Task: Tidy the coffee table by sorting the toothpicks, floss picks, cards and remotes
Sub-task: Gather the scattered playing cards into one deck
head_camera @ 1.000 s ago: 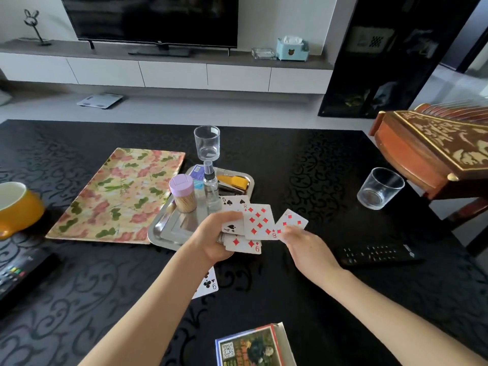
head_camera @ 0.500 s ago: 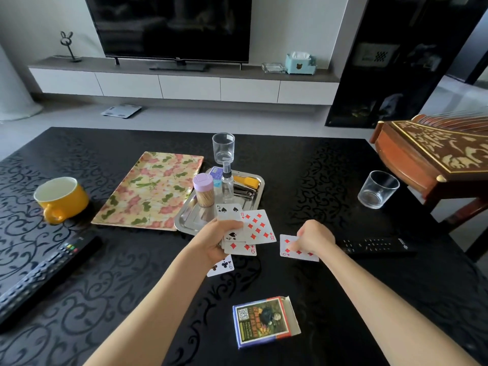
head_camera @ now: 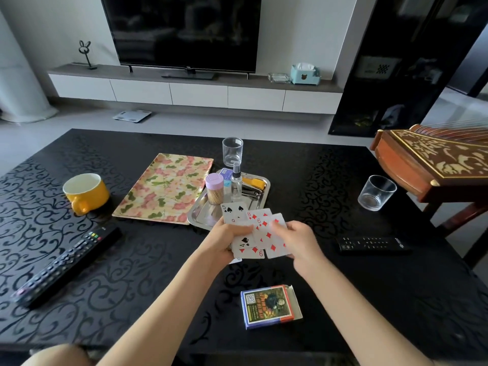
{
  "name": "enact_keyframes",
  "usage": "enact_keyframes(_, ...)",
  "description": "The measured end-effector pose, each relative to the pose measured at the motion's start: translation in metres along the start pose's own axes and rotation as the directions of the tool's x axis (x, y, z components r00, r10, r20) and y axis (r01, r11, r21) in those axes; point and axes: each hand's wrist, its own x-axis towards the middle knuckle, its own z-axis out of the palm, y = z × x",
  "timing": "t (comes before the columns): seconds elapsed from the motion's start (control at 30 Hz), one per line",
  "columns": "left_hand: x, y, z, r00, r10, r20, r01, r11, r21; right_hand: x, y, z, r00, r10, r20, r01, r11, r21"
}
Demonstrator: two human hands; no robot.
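My left hand (head_camera: 229, 235) grips a fan of playing cards (head_camera: 247, 220) above the black table. My right hand (head_camera: 297, 237) holds a red diamond card (head_camera: 277, 248) pressed against the right side of that fan. A corner of one more card (head_camera: 237, 260) peeks out on the table under my left hand. The open card box (head_camera: 270, 306) lies near the front edge. One long remote (head_camera: 66, 264) rests at the left, a second remote (head_camera: 372, 244) at the right. A purple-lidded toothpick jar (head_camera: 214, 190) stands on the steel tray (head_camera: 200, 215).
The tray also carries a spray bottle (head_camera: 235, 182) and a yellow tool (head_camera: 253, 183). A floral mat (head_camera: 166, 187), a yellow mug (head_camera: 85, 192) and two glasses (head_camera: 232, 151) (head_camera: 376, 192) stand on the table. A wooden zither (head_camera: 433, 159) juts in at the right.
My right hand picked a diamond card off the table and brought it up to the fan in my left hand. The camera view has tilted up and left.
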Motion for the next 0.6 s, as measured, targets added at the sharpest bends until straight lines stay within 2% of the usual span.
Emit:
enact_keyframes(0.07, -0.002, -0.003, 0.002, 1.000, -0.006, 0.010, 0.006, 1.000, -0.024, -0.006, 0.006, 0.011, 0.995, -0.065, -0.080, 0.062, 0.997, -0.044)
enact_keyframes(0.13, -0.004, -0.003, 0.000, 0.997, -0.071, -0.041, 0.068, 0.994, -0.085, -0.010, 0.006, 0.013, 0.983, -0.150, -0.108, 0.147, 0.988, -0.037)
enact_keyframes(0.2, -0.001, -0.003, -0.008, 0.987, -0.107, -0.122, 0.095, 0.990, -0.104, -0.013, 0.003, 0.013, 0.966, -0.252, -0.056, 0.249, 0.967, -0.049)
enact_keyframes(0.27, -0.002, -0.003, -0.015, 0.984, -0.130, -0.120, 0.123, 0.990, -0.066, -0.018, -0.003, 0.010, 0.957, -0.281, 0.067, 0.286, 0.956, -0.071)
enact_keyframes(0.33, -0.010, 0.000, -0.020, 0.982, -0.188, -0.032, 0.186, 0.981, -0.046, -0.020, -0.011, 0.007, 0.950, -0.249, 0.190, 0.255, 0.967, -0.008)
enact_keyframes(0.37, -0.013, 0.001, -0.021, 0.978, -0.209, 0.029, 0.210, 0.977, -0.043, -0.020, -0.014, 0.006, 0.952, -0.236, 0.196, 0.231, 0.972, 0.049)
enact_keyframes(0.43, -0.020, 0.002, -0.024, 0.970, -0.207, 0.124, 0.212, 0.977, -0.030, -0.019, -0.016, 0.005, 0.971, -0.213, 0.110, 0.201, 0.973, 0.113)
enact_keyframes(0.5, -0.025, 0.003, -0.026, 0.964, -0.204, 0.169, 0.208, 0.978, -0.009, -0.018, -0.016, 0.006, 0.962, -0.261, 0.078, 0.261, 0.965, 0.004)
enact_keyframes(0.6, -0.031, 0.003, -0.029, 0.931, -0.267, 0.251, 0.279, 0.960, -0.015, -0.022, -0.022, 0.005, 0.913, -0.263, 0.311, 0.301, 0.950, -0.081)
